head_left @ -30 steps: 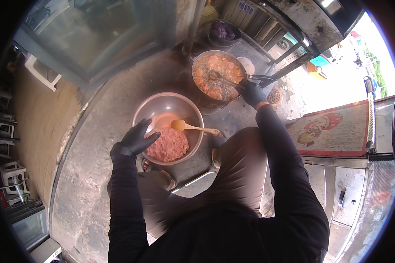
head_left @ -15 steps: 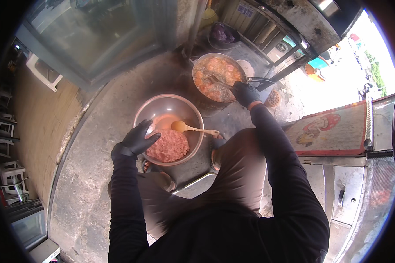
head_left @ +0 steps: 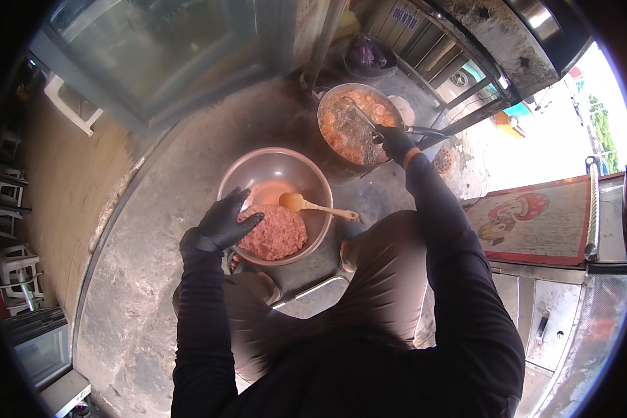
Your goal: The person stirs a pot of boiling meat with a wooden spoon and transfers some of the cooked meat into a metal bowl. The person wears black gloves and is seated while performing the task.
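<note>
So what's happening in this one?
A person in black gloves squats on a concrete floor between two vessels. The left hand rests on the rim of a steel bowl of pink minced meat, where a wooden spoon lies. The right hand reaches into a pan of orange pieces in bubbling liquid, gripping a metal utensil.

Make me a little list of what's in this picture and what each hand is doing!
left hand: black glove, resting on rim of steel bowl
bowl contents: pink minced meat, wooden spoon
right hand: black glove, gripping a metal utensil in the pot
pot: orange pieces in bubbling liquid
ground: grey concrete
</note>
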`<state>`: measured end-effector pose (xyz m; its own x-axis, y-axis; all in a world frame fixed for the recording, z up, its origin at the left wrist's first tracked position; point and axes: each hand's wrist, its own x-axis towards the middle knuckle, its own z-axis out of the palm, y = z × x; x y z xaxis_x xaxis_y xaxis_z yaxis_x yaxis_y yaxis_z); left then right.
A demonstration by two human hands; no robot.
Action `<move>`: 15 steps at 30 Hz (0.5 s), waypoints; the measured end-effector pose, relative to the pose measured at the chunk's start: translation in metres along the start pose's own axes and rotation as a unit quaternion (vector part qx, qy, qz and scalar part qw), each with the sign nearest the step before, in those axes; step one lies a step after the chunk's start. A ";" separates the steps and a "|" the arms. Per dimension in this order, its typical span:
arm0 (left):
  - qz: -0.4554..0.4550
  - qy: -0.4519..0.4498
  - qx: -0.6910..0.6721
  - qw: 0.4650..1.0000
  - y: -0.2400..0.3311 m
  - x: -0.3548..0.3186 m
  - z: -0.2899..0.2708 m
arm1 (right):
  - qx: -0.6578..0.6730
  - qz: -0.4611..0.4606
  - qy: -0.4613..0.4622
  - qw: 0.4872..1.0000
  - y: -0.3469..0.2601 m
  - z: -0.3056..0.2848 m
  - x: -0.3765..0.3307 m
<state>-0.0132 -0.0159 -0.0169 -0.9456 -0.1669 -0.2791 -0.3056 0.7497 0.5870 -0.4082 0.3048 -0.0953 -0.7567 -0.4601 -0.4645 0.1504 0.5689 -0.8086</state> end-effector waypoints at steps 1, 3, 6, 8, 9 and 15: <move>-0.002 0.000 0.002 1.000 0.000 0.000 0.000 | 0.002 0.027 0.005 1.000 -0.005 0.003 0.003; -0.004 -0.002 0.003 1.000 0.001 0.000 0.000 | -0.081 -0.011 0.029 0.996 -0.011 0.008 0.006; -0.005 -0.004 0.004 1.000 0.001 0.000 0.000 | -0.089 0.006 0.051 0.995 -0.011 0.008 0.011; -0.005 -0.007 0.009 1.000 0.001 0.001 0.000 | -0.069 -0.015 0.030 0.997 -0.004 0.004 0.013; -0.006 -0.004 0.003 1.000 0.001 0.001 0.001 | -0.172 -0.113 0.047 0.977 0.000 0.002 0.017; -0.006 -0.011 -0.003 1.000 0.000 0.000 0.001 | -0.370 -0.190 0.113 0.902 0.010 -0.010 0.017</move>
<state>-0.0131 -0.0149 -0.0176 -0.9394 -0.1619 -0.3023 -0.3175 0.7440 0.5880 -0.4260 0.3089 -0.1075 -0.7867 -0.6152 -0.0519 -0.5503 0.7368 -0.3928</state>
